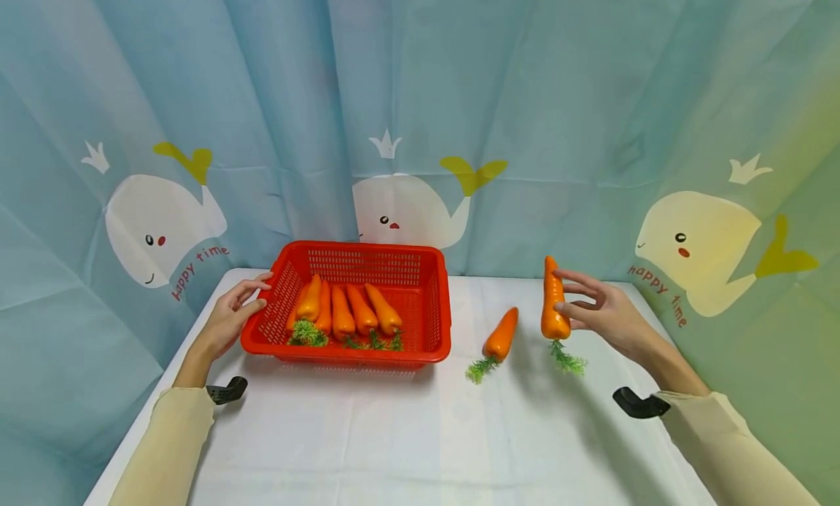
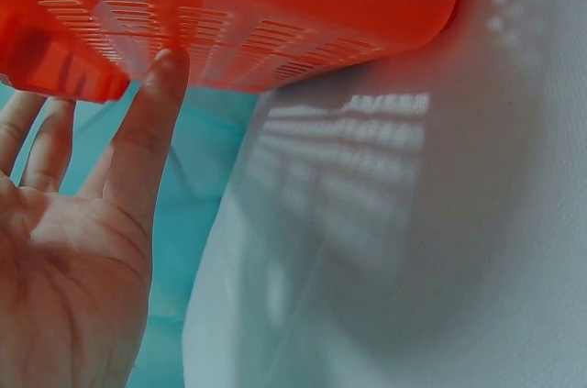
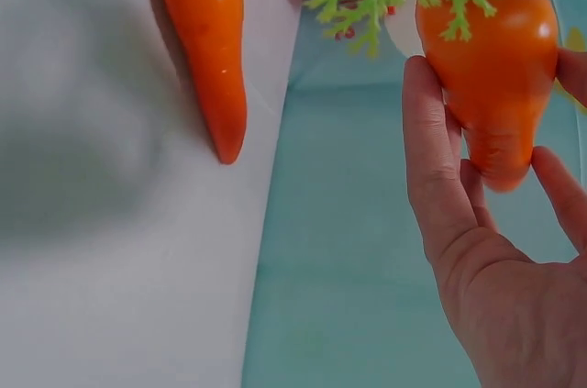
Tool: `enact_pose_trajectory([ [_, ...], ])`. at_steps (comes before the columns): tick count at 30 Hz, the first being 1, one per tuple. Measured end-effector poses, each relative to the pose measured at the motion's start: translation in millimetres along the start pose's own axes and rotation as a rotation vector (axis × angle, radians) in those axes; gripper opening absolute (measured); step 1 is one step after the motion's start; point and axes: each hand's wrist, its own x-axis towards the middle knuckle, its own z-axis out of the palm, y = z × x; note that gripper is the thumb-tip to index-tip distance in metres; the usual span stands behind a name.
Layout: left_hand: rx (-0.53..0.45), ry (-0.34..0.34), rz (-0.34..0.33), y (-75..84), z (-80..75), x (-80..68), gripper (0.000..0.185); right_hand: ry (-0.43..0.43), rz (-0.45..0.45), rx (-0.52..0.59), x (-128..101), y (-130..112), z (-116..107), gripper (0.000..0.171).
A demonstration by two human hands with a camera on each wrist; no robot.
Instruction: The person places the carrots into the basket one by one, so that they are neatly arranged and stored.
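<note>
The right hand (image 1: 600,309) pinched a carrot (image 1: 553,302) upright, leaves down, above the counter (image 1: 420,433) right of another carrot (image 1: 501,335), while the left hand (image 1: 232,316), fingers straight, pressed the red basket (image 1: 433,302)'s left wall, seemingly steadying it.

The words "happy time" stand in small red letters on the whale-print curtain (image 1: 420,127), once under the left whale (image 1: 164,232) and once under the right whale (image 1: 698,247). The middle whale (image 1: 407,211) shows no lettering, its underside being hidden behind the red basket (image 1: 348,349).
</note>
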Motion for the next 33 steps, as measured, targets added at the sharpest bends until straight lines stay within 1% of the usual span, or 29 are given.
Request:
enact_pose_trajectory([
  [7,-0.005,-0.003,0.016,0.1,-2.1,-1.5,0.031,-0.044,0.028,-0.048,20.4,-15.5,11.4,0.067],
  [12,-0.010,0.000,0.004,0.5,-1.4,-1.9,0.032,-0.089,0.049,-0.058,46.4,-32.4,26.6,0.069],
  [16,-0.021,-0.002,-0.010,0.6,-0.7,-2.3,0.032,-0.139,0.055,-0.047,70.5,-43.9,43.1,0.069],
  [20,-0.014,0.002,-0.008,0.3,-0.2,-1.5,0.031,-0.194,0.039,-0.054,94.1,-55.6,65.4,0.066],
  [25,0.002,0.003,-0.019,0.8,0.2,0.0,0.032,-0.272,0.013,-0.058,120.7,-69.3,99.4,0.063],
  [28,0.000,0.004,-0.031,1.5,0.2,0.0,0.032,-0.319,0.016,-0.046,135.1,-76.7,121.1,0.061],
  [33,0.004,0.008,-0.032,1.5,0.2,0.3,0.032,-0.370,0.019,-0.035,158.5,-82.4,157.8,0.062],
])
